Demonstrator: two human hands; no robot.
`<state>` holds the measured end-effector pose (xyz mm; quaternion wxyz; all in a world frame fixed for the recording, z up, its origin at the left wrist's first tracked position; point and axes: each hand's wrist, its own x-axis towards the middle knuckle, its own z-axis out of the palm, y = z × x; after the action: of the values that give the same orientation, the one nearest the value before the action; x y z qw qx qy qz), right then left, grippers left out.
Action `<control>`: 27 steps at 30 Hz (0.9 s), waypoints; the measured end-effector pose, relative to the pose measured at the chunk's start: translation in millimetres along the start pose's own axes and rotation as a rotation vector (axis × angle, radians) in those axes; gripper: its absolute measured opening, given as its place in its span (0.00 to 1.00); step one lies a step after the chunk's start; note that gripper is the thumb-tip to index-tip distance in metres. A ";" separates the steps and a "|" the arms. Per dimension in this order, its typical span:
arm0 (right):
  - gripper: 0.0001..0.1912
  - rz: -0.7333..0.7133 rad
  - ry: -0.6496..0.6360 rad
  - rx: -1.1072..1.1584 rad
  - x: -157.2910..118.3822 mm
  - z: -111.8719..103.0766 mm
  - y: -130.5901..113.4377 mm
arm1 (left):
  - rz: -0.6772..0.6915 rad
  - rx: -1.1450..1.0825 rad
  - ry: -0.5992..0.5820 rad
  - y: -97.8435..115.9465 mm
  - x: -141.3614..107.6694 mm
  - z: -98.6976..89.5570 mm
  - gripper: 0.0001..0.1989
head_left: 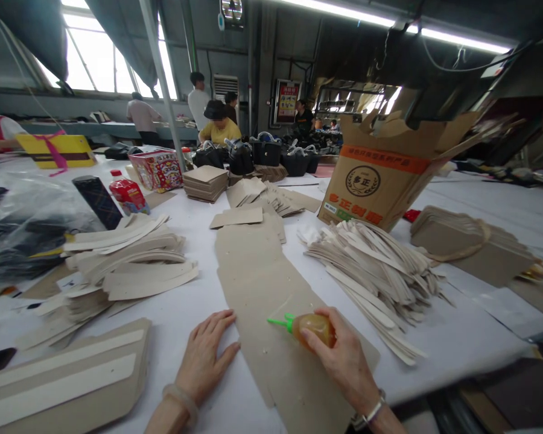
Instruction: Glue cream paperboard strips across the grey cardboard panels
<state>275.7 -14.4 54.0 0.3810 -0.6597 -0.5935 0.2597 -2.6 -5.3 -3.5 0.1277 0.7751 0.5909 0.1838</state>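
Note:
My right hand (pixel 341 349) is wrapped round a glue bottle (pixel 314 329) of amber liquid. The bottle lies tilted on its side, its green nozzle pointing left over a row of overlapping grey-brown cardboard sheets (pixel 257 283). Small pale specks dot these sheets. My left hand (pixel 208 355) rests flat on the white table, fingers stretched, its fingertips at the left edge of the cardboard. At the lower left lies a cardboard panel (pixel 72 367) with two pale strips across it.
Pale cardboard strips are heaped at left (pixel 136 259) and right (pixel 375 265). Behind the right heap stands an open carton (pixel 366 175). A red bottle (pixel 129 193) and a stack of cardboard pieces (pixel 206 183) stand farther back. Several people are across the room.

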 end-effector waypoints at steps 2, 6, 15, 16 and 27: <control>0.20 0.008 -0.014 0.026 -3.6 4.6 -1.7 | 0.000 0.006 0.000 0.7 0.3 -0.8 0.20; 0.18 0.043 -0.074 0.084 -13.4 16.7 -10.5 | -0.003 0.017 -0.001 1.2 1.4 -1.6 0.20; 0.17 0.531 -0.326 1.109 -25.2 -2.9 -13.1 | -0.003 0.022 -0.005 1.1 1.3 -1.0 0.20; 0.17 0.540 -0.259 1.141 -24.4 -12.8 -8.6 | 0.000 0.017 -0.005 -0.5 2.1 -0.9 0.20; 0.22 0.332 0.036 0.447 -32.7 -81.6 55.8 | 0.146 0.009 -0.141 60.5 -13.7 -46.3 0.12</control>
<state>367.9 -62.6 52.1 0.4798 -0.6520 -0.3983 0.4313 26.6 -35.7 61.4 0.1520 0.8276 0.5233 0.1348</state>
